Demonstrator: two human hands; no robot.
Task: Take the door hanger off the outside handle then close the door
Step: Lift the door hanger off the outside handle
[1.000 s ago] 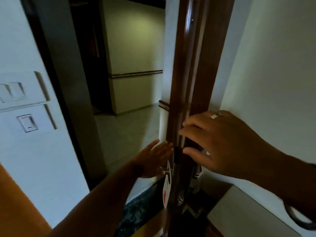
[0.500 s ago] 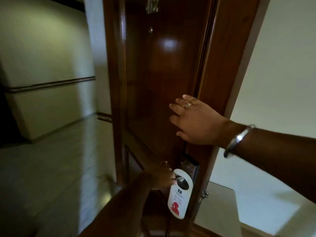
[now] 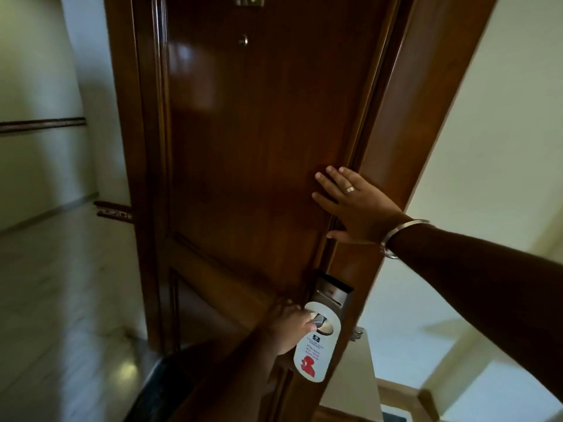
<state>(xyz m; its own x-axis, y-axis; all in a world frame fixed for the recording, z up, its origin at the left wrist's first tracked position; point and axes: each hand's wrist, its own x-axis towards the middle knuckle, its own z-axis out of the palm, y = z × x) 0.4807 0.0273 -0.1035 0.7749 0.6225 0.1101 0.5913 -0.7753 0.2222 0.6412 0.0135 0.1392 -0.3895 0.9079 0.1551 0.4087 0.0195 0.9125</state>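
Note:
The dark wooden door (image 3: 249, 166) stands open, its outer face toward me. A white door hanger (image 3: 313, 351) with red print hangs on the outside metal handle (image 3: 321, 324), below a card lock plate (image 3: 330, 292). My left hand (image 3: 289, 330) reaches from below and its fingers close around the handle at the hanger's hole; whether they pinch the hanger itself I cannot tell. My right hand (image 3: 353, 205), with a ring and a metal bangle, lies flat with fingers spread on the door's face near its free edge.
The door's thick edge and frame (image 3: 426, 95) run diagonally on the right, with a pale wall (image 3: 502, 153) beyond. On the left lies the corridor floor (image 3: 51, 300) and a wall with a dark rail (image 3: 42, 124). A light box-like surface (image 3: 353, 382) sits low right.
My view has swung round from the door's edge to its outer face. My left hand reached the outside handle and hanger. My right hand shifted from the edge to flat on the face.

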